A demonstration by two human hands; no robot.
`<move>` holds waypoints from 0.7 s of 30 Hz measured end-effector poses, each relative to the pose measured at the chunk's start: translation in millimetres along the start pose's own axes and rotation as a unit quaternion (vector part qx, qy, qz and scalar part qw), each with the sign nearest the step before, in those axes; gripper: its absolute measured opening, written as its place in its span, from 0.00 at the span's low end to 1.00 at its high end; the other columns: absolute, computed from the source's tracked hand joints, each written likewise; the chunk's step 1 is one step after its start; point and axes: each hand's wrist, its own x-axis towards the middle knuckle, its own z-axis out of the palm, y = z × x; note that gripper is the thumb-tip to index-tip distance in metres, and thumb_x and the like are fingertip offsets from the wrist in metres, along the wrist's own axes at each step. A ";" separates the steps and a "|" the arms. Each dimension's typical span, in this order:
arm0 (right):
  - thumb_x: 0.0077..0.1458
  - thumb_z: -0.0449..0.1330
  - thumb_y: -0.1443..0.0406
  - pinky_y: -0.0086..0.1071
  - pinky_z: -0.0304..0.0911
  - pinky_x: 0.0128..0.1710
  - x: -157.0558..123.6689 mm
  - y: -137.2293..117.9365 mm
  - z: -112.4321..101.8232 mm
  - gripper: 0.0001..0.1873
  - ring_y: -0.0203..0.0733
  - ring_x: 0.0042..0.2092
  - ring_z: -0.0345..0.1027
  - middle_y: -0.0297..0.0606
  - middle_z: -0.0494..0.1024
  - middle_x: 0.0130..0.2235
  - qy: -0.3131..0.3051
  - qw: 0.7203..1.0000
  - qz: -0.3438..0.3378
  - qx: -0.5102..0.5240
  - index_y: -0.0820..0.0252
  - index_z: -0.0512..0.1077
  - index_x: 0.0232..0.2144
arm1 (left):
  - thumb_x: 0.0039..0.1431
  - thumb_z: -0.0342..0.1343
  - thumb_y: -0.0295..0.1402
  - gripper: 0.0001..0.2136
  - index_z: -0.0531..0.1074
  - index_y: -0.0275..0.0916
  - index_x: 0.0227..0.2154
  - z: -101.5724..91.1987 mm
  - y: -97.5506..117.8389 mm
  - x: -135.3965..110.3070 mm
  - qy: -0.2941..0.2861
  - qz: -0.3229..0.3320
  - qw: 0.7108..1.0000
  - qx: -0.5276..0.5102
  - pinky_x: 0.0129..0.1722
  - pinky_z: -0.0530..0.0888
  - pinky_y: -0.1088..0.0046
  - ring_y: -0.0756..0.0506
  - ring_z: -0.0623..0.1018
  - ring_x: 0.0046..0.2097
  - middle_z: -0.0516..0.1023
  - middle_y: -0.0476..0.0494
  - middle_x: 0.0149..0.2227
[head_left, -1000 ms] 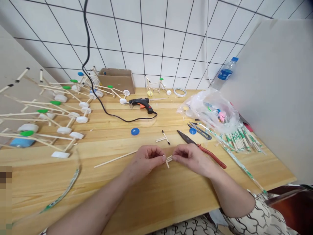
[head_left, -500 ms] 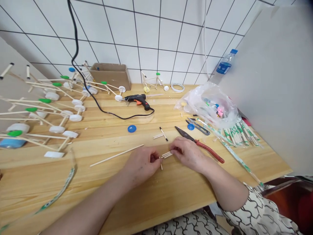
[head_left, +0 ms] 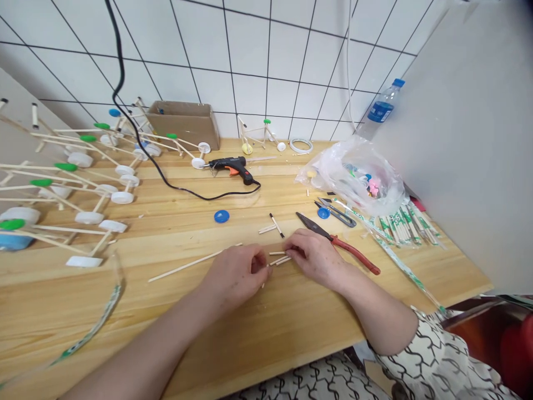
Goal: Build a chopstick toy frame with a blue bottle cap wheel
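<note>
A small bundle of short wooden sticks (head_left: 278, 259) lies crosswise between my two hands, just above the tabletop. My left hand (head_left: 235, 279) is shut on its left end, and the fingers hide the joint. My right hand (head_left: 312, 256) pinches the sticks from the right. A long thin wooden stick (head_left: 192, 263) lies to the left, its right end close to my left hand. Just beyond my right hand are red-handled pliers (head_left: 347, 250). A small cross of sticks (head_left: 270, 226) lies beyond the bundle.
A blue bottle cap (head_left: 221, 216) and a black glue gun (head_left: 231, 169) with its cord lie on the wooden table (head_left: 291, 328). Stick frames with white cap wheels (head_left: 83, 189) fill the left. Thread snips (head_left: 337, 218), a plastic bag (head_left: 353, 172) and wrapped chopsticks (head_left: 403, 228) are to the right.
My hands have drawn closer together, and my left hand now covers more of the sticks. The whole scene has shifted slightly up and left in view as my head moved.
</note>
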 end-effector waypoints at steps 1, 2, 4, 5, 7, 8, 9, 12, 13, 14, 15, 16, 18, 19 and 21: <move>0.54 0.53 0.72 0.29 0.59 0.37 -0.5 0.0 -0.7 0.08 0.37 0.36 0.65 0.37 0.73 0.32 0.002 1.000 -0.004 0.004 0.61 0.73 0.32 | 0.48 0.51 0.34 0.06 0.72 0.41 0.24 -1.6 -0.4 0.1 -0.007 0.000 1.000 -0.002 0.25 0.62 0.74 0.47 0.72 0.27 0.76 0.50 0.24; 0.54 0.54 0.72 0.30 0.59 0.37 -1.3 0.0 -1.7 0.08 0.37 0.36 0.65 0.37 0.72 0.33 0.002 1.000 -0.010 0.007 0.61 0.73 0.32 | 0.48 0.52 0.34 0.06 0.72 0.41 0.23 -3.3 -0.4 -0.1 -0.013 0.000 1.000 -0.002 0.25 0.62 0.74 0.47 0.72 0.27 0.76 0.50 0.23; 0.54 0.54 0.72 0.30 0.60 0.37 -3.2 0.3 -3.9 0.08 0.37 0.37 0.65 0.37 0.72 0.33 0.000 1.000 -0.025 0.010 0.61 0.73 0.33 | 0.48 0.51 0.35 0.08 0.72 0.40 0.21 -5.8 0.6 -0.7 -0.020 -0.002 1.000 0.001 0.25 0.62 0.74 0.47 0.72 0.27 0.75 0.50 0.23; 0.54 0.54 0.72 0.30 0.60 0.37 -4.3 0.6 -4.9 0.08 0.37 0.37 0.65 0.37 0.72 0.34 -0.002 0.999 -0.032 0.009 0.60 0.73 0.33 | 0.49 0.51 0.35 0.08 0.72 0.40 0.20 -6.3 1.2 -1.0 -0.018 -0.002 1.000 0.003 0.25 0.62 0.74 0.47 0.72 0.27 0.75 0.50 0.23; 0.53 0.54 0.72 0.29 0.60 0.37 -6.3 1.5 -6.1 0.09 0.37 0.37 0.65 0.37 0.71 0.35 -0.010 0.999 -0.045 0.007 0.59 0.73 0.35 | 0.49 0.51 0.33 0.07 0.72 0.40 0.21 -4.9 1.4 -1.1 0.005 0.009 1.000 0.004 0.26 0.63 0.74 0.47 0.72 0.28 0.75 0.49 0.24; 0.53 0.55 0.73 0.29 0.60 0.36 -7.1 2.1 -6.0 0.10 0.37 0.37 0.65 0.37 0.71 0.35 -0.013 0.999 -0.050 0.007 0.58 0.73 0.35 | 0.50 0.51 0.32 0.07 0.72 0.40 0.22 -3.0 0.6 -0.7 0.026 0.022 0.999 0.002 0.27 0.64 0.74 0.48 0.72 0.28 0.75 0.49 0.25; 0.53 0.55 0.73 0.29 0.59 0.36 -7.6 2.9 -5.3 0.10 0.37 0.37 0.65 0.36 0.71 0.35 -0.015 0.998 -0.054 0.006 0.58 0.73 0.35 | 0.50 0.50 0.31 0.06 0.72 0.39 0.23 -0.6 -0.7 0.1 0.050 0.039 0.998 0.000 0.28 0.64 0.74 0.48 0.72 0.29 0.75 0.49 0.25; 0.52 0.55 0.74 0.29 0.59 0.36 -7.7 4.8 -1.3 0.09 0.37 0.37 0.64 0.36 0.71 0.34 -0.010 0.998 -0.067 -0.004 0.59 0.73 0.32 | 0.53 0.49 0.30 0.07 0.72 0.39 0.27 7.9 -7.5 3.9 0.115 0.092 0.989 -0.002 0.30 0.65 0.75 0.49 0.72 0.30 0.75 0.48 0.28; 0.52 0.54 0.74 0.30 0.59 0.36 -7.4 5.0 0.2 0.09 0.37 0.37 0.64 0.37 0.71 0.33 -0.008 0.997 -0.070 -0.009 0.59 0.72 0.31 | 0.54 0.49 0.30 0.07 0.72 0.38 0.28 10.3 -9.9 5.3 0.128 0.107 0.986 -0.001 0.31 0.66 0.75 0.49 0.72 0.30 0.74 0.48 0.28; 0.53 0.54 0.74 0.30 0.59 0.37 -7.1 4.8 1.3 0.09 0.38 0.38 0.64 0.37 0.71 0.33 -0.007 0.997 -0.072 -0.015 0.60 0.72 0.31 | 0.54 0.49 0.29 0.06 0.72 0.38 0.29 12.2 -12.0 6.7 0.138 0.118 0.983 0.001 0.31 0.66 0.75 0.49 0.72 0.31 0.74 0.48 0.28; 0.53 0.54 0.74 0.30 0.58 0.37 -6.8 4.4 2.1 0.09 0.38 0.38 0.64 0.37 0.71 0.33 -0.007 0.997 -0.074 -0.020 0.60 0.72 0.31 | 0.55 0.49 0.29 0.06 0.72 0.38 0.30 13.6 -13.6 7.9 0.147 0.127 0.981 0.003 0.31 0.66 0.75 0.49 0.72 0.31 0.74 0.48 0.28; 0.53 0.53 0.74 0.30 0.58 0.37 -6.5 3.7 2.4 0.09 0.38 0.37 0.64 0.37 0.71 0.33 -0.009 0.997 -0.074 -0.024 0.60 0.72 0.30 | 0.55 0.50 0.29 0.06 0.72 0.37 0.30 14.6 -14.6 9.0 0.152 0.133 0.979 0.004 0.32 0.66 0.75 0.49 0.72 0.31 0.73 0.48 0.28; 0.53 0.53 0.74 0.30 0.58 0.36 -6.4 2.0 2.0 0.09 0.38 0.37 0.63 0.38 0.71 0.32 -0.011 0.997 -0.072 -0.030 0.61 0.72 0.30 | 0.55 0.50 0.29 0.06 0.72 0.37 0.31 15.6 -15.1 10.7 0.159 0.140 0.977 0.010 0.32 0.66 0.75 0.49 0.72 0.32 0.73 0.47 0.29; 0.53 0.53 0.74 0.30 0.58 0.36 -6.5 1.3 1.5 0.09 0.38 0.36 0.63 0.38 0.71 0.32 -0.013 0.997 -0.072 -0.030 0.61 0.72 0.29 | 0.55 0.50 0.29 0.06 0.72 0.37 0.30 16.0 -14.7 11.3 0.158 0.141 0.977 0.015 0.32 0.66 0.75 0.49 0.72 0.32 0.73 0.47 0.29; 0.53 0.54 0.74 0.30 0.58 0.35 -6.8 0.2 0.3 0.08 0.37 0.36 0.63 0.38 0.71 0.32 -0.014 0.997 -0.072 -0.028 0.61 0.72 0.29 | 0.55 0.50 0.29 0.06 0.73 0.38 0.29 17.0 -13.6 12.3 0.151 0.140 0.978 0.031 0.32 0.66 0.75 0.49 0.72 0.32 0.73 0.48 0.29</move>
